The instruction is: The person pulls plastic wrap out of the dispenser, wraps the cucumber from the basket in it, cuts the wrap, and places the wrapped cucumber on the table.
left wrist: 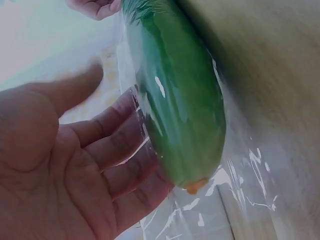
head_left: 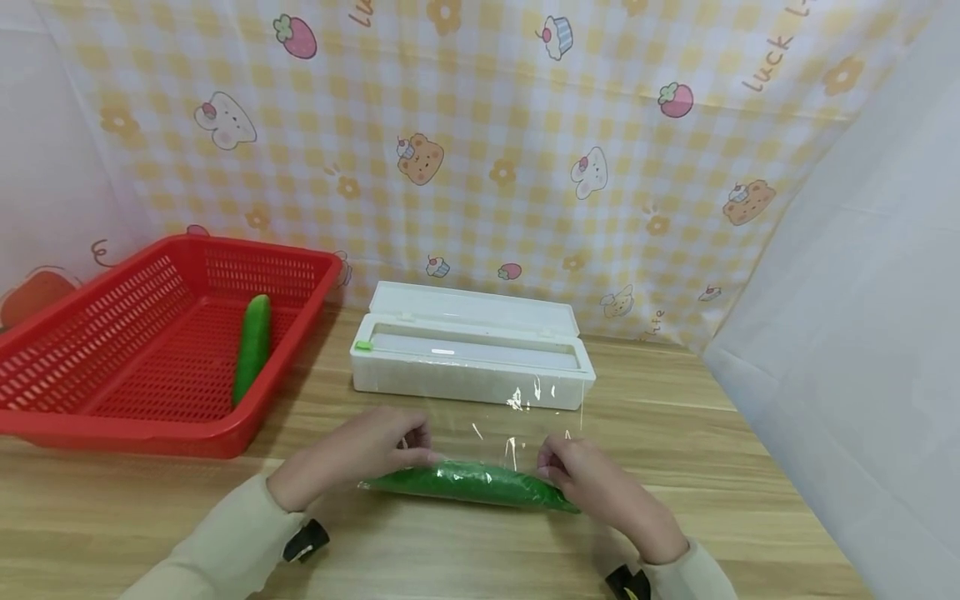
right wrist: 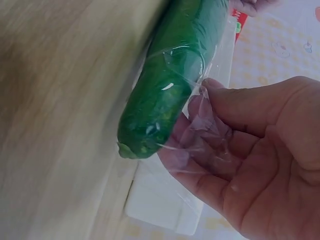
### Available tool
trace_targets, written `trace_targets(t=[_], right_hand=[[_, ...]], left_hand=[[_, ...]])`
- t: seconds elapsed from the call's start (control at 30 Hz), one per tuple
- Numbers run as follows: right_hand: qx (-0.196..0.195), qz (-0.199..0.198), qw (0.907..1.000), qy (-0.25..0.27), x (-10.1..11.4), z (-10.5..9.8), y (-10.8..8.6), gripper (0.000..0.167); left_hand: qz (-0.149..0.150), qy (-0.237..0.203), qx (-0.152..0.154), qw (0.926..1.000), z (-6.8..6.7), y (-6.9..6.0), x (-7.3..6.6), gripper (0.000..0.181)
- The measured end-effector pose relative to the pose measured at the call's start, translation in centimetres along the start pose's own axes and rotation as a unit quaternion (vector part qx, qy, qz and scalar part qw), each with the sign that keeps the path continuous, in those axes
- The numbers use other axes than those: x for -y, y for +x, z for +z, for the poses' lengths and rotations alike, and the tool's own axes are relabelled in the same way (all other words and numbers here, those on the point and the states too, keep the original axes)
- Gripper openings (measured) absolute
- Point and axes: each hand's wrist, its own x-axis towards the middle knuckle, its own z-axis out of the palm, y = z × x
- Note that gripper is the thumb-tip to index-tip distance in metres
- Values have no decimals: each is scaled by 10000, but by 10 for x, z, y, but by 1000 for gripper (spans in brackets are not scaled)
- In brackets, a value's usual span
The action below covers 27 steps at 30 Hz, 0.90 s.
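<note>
In the head view, a film-covered cucumber (head_left: 472, 485) lies on the counter (head_left: 420, 554) between the left hand (head_left: 367, 454) and right hand (head_left: 592, 482), clear cling film (head_left: 517, 421) stretching toward the white dispenser (head_left: 468, 381). Uneven pulling could skew the sheet, and a hard tug could drag the dispenser forward. The film's edges are hard to trace, and the cucumber's underside is hidden.

In the left wrist view, the left hand's thumb stands wide of its fingers, which lie fairly straight against the film; with so light a hold, that end could slacken and crease. The thumb is blurred, the other hand cut off.

In the right wrist view, the right hand pinches crumpled film beside the cucumber's tip; pulling there could tear it or trap wrinkles. The left hand is mostly out of frame.
</note>
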Motion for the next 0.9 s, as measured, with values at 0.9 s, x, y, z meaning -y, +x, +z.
trace_targets(t=[0.9], right_hand=[[-219, -365, 9975, -556, 2, 1, -1, 13]], left_hand=[[-163, 98, -318, 9993, 6, 1, 2, 13]])
